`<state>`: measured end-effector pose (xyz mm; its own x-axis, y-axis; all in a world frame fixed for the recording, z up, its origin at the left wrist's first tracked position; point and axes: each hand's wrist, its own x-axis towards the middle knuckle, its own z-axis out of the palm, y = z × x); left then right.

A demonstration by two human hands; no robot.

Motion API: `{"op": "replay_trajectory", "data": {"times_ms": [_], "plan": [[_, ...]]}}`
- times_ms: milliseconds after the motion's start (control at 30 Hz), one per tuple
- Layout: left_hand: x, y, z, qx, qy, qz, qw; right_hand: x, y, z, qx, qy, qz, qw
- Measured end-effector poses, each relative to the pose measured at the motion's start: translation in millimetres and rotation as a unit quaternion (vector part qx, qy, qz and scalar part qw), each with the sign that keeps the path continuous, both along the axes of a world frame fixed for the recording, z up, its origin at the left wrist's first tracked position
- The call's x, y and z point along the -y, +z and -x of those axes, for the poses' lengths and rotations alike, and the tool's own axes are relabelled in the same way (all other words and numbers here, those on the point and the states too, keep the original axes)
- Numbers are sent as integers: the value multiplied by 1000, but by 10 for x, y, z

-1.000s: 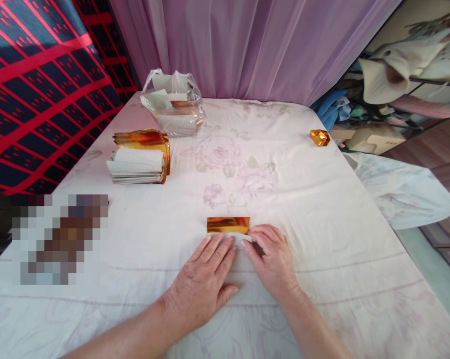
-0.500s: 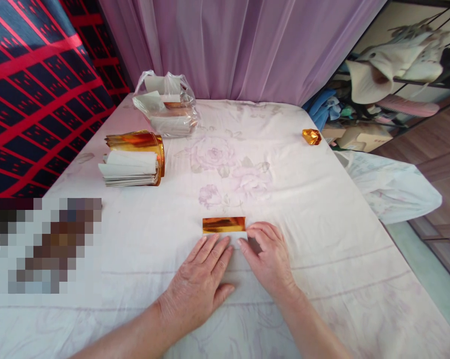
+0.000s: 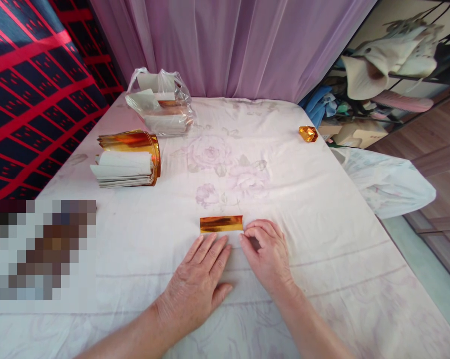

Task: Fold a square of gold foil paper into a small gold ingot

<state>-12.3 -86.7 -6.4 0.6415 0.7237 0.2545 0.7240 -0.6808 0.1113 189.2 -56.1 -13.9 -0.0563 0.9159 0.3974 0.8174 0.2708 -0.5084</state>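
On a table spread with a pale, flower-printed tablecloth [image 3: 165,224], a small gold foil strip [image 3: 221,224] lies flat near the middle, its long side running left to right, in front of a person's two bare hands. The left hand [image 3: 195,274] rests palm down, opened flat with fingers stretched forward and thumb apart, fingertips at the strip's lower edge; it grips nothing. The right hand [image 3: 268,257] is half curled at the strip's lower right corner, thumb and forefinger close together; whether they pinch the foil cannot be told. Farther back on the left sits a curved stack of gold and white sheets [image 3: 124,168], and behind it a clear plastic bag [image 3: 135,99] holding more paper. A crumpled-looking gold piece [image 3: 308,133] lies near the far right edge. A purple curtain [image 3: 225,50] hangs behind the table, and a blurred patch [image 3: 47,249] covers something at left.
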Motion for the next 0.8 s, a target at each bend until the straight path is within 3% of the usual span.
{"op": "replay_trajectory", "data": {"times_ms": [800], "plan": [[0, 0, 2, -3, 0, 13, 1000, 7, -7, 7, 27, -19, 19, 999]]}}
